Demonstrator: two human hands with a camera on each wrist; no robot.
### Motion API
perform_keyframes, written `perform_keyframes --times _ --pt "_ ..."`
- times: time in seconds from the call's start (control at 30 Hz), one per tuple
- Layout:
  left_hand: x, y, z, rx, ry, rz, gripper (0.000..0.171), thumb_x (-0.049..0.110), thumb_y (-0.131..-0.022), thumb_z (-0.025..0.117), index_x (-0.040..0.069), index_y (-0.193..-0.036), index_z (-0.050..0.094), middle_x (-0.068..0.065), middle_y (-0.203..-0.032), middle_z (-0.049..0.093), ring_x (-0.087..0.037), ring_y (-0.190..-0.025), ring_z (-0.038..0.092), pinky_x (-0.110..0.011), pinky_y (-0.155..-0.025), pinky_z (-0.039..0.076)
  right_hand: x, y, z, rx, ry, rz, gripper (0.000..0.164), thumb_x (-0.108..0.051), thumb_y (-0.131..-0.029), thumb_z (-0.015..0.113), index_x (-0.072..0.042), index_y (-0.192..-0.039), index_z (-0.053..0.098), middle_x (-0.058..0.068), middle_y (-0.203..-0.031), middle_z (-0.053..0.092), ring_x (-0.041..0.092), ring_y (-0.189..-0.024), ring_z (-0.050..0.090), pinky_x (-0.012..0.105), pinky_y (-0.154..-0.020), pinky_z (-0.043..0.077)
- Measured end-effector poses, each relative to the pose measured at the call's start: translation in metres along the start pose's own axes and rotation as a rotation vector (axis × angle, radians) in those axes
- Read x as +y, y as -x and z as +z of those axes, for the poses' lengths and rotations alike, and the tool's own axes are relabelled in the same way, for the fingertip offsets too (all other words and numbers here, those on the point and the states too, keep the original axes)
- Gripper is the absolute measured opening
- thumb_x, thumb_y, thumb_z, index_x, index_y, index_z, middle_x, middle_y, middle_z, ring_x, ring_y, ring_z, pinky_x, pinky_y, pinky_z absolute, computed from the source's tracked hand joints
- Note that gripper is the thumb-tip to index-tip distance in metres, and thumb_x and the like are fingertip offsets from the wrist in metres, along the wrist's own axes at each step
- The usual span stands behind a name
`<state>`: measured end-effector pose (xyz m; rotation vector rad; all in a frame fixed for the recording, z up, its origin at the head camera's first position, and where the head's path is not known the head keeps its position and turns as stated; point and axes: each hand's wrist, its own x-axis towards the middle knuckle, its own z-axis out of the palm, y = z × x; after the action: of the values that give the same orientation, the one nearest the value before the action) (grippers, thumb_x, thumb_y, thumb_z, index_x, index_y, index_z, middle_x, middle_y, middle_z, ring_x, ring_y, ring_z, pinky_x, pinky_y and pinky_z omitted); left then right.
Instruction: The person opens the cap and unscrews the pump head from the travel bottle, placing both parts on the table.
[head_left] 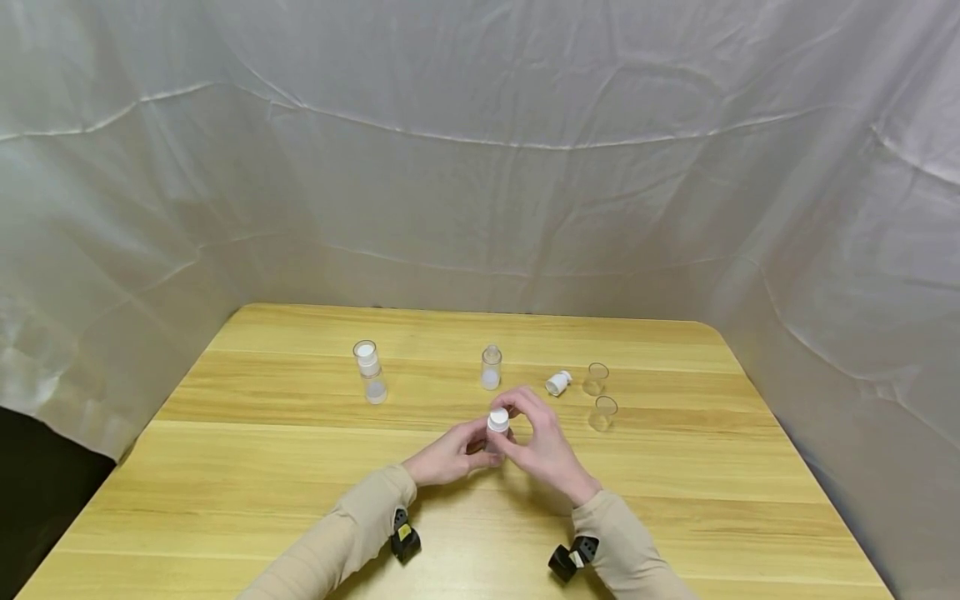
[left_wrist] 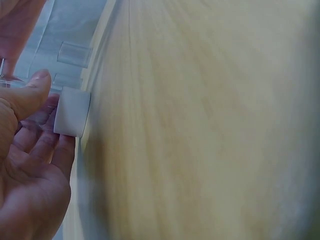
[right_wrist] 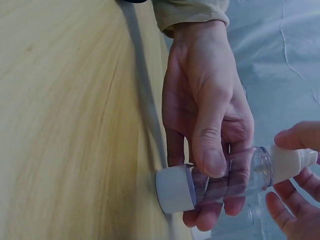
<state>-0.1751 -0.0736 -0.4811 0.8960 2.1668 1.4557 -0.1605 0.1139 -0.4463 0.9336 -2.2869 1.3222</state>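
My left hand [head_left: 450,454] grips a clear cylindrical bottle with a white base [right_wrist: 175,190]. Its thumb and fingers wrap the see-through body, and the bottle stands upright close above or on the table; which of these, I cannot tell. At the bottle's mouth sits a white pump top [head_left: 498,419]. My right hand [head_left: 543,446] pinches that top between thumb and fingers. In the right wrist view, the pump top [right_wrist: 285,162] meets the clear rim; whether it is fully seated is unclear. The left wrist view shows the white base [left_wrist: 72,112] below the left fingers.
A capped bottle with white pump [head_left: 367,360] stands at the left. Behind the hands is an open-necked clear bottle [head_left: 491,368]. To the right, a white pump top [head_left: 558,382] lies near two clear caps, one farther back [head_left: 596,379], one nearer [head_left: 603,413]. Grey curtain [head_left: 480,208] surrounds the table.
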Motion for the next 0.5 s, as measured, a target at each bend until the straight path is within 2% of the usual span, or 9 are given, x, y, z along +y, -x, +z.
perform_keyframes --times 0.17,0.3,0.5 --pt "-0.0003 -0.0004 0.0001 -0.006 0.001 0.006 0.052 0.010 -0.100 0.059 0.002 -0.149 0.043 -0.014 -0.140 0.061 -0.030 -0.133 0.057 -0.041 -0.120 0.042 0.0017 0.0019 -0.0014 -0.044 0.000 0.004 0.039 0.000 -0.078 0.079 -0.006 -0.114 0.065 0.010 -0.111 0.068 0.018 -0.101 0.062 0.037 -0.088 0.060" --pt "-0.0007 0.0000 -0.0001 -0.009 0.001 0.008 0.049 0.010 -0.101 0.058 0.002 -0.148 0.045 -0.016 -0.143 0.059 -0.031 -0.136 0.054 -0.043 -0.121 0.040 0.0018 0.0035 -0.0010 -0.045 -0.003 0.018 0.043 -0.006 -0.079 0.083 -0.006 -0.118 0.063 0.011 -0.113 0.067 0.019 -0.103 0.062 0.042 -0.088 0.058" --pt "-0.0006 -0.0004 0.0006 -0.005 0.020 0.004 0.051 0.012 -0.100 0.060 0.001 -0.147 0.045 -0.016 -0.142 0.059 -0.032 -0.136 0.054 -0.043 -0.121 0.040 0.0020 0.0041 0.0004 -0.010 -0.005 0.025 0.040 0.000 -0.078 0.082 -0.004 -0.113 0.063 0.008 -0.106 0.066 0.017 -0.095 0.062 0.033 -0.084 0.061"
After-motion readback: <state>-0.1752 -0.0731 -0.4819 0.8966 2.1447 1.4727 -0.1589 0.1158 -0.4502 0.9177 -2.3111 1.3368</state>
